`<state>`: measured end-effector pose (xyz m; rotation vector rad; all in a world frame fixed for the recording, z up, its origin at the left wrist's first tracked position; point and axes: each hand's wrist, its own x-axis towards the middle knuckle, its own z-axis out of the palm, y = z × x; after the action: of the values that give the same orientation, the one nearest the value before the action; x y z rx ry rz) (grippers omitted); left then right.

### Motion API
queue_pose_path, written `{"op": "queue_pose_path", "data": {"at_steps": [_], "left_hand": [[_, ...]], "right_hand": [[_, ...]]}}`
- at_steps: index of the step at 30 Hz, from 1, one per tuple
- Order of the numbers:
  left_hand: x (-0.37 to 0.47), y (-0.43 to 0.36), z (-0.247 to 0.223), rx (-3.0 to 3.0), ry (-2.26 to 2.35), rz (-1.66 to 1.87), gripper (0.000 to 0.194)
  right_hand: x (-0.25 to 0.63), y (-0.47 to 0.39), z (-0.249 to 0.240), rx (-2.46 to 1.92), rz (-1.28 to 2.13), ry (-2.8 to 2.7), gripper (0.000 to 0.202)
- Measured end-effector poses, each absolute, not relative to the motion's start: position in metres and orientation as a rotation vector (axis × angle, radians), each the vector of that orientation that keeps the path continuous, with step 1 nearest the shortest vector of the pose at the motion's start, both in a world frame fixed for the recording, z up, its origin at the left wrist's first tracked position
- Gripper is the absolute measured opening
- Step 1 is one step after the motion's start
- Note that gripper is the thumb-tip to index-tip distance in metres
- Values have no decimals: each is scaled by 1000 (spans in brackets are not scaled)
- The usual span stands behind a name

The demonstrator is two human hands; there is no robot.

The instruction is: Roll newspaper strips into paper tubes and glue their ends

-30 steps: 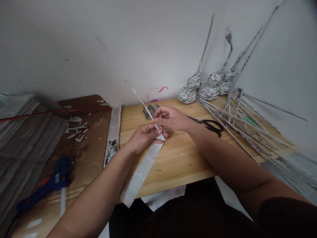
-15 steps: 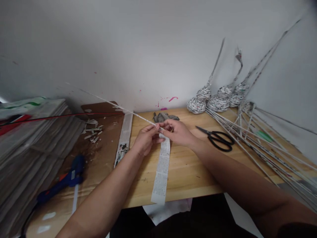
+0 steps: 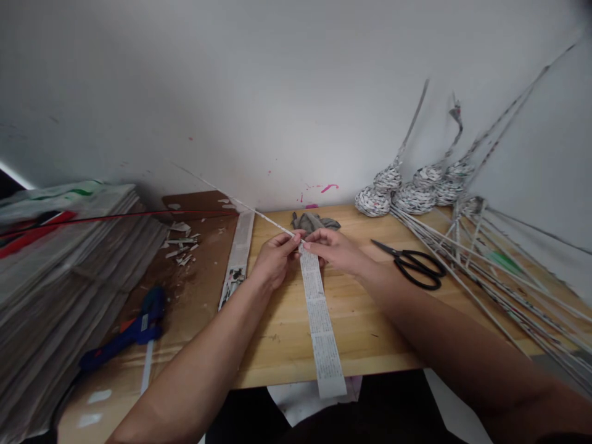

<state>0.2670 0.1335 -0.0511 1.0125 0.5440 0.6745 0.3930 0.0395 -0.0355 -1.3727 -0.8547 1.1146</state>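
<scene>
A flat newspaper strip [image 3: 320,317] hangs from my fingers across the wooden table, its lower end past the front edge. From the same spot a thin rolled paper stick [image 3: 240,202] runs up and left toward the wall. My left hand [image 3: 276,258] pinches the stick near its lower end. My right hand [image 3: 333,248] pinches the top of the strip where it meets the stick, thumb and forefinger closed. The hands nearly touch each other. Just behind them lies a crumpled grey cloth [image 3: 314,222].
Black scissors [image 3: 419,265] lie right of my hands. Woven newspaper gourd shapes [image 3: 414,192] and many paper sticks [image 3: 490,271] occupy the right side. Stacked newspapers [image 3: 87,265], a blue glue gun [image 3: 143,327], paper scraps [image 3: 184,243] and another strip [image 3: 240,240] are left.
The strip's lower end has swung to the right. The stick's far tip has shifted right too, and the whole view has moved slightly. Both hands keep their pinch.
</scene>
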Motion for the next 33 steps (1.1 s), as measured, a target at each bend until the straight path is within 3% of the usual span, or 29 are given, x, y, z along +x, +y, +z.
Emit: {"op": "queue_pose_path", "data": {"at_steps": [9, 23, 33], "left_hand": [[267, 133, -51, 1020, 592, 651, 35], [264, 131, -49, 1034, 630, 544, 31], [264, 133, -48, 1059, 667, 510, 32]], "right_hand": [[396, 42, -42, -1399, 1040, -882, 24], [396, 43, -48, -1548, 679, -1017, 21], [391, 43, -46, -1544, 662, -996, 14]]}}
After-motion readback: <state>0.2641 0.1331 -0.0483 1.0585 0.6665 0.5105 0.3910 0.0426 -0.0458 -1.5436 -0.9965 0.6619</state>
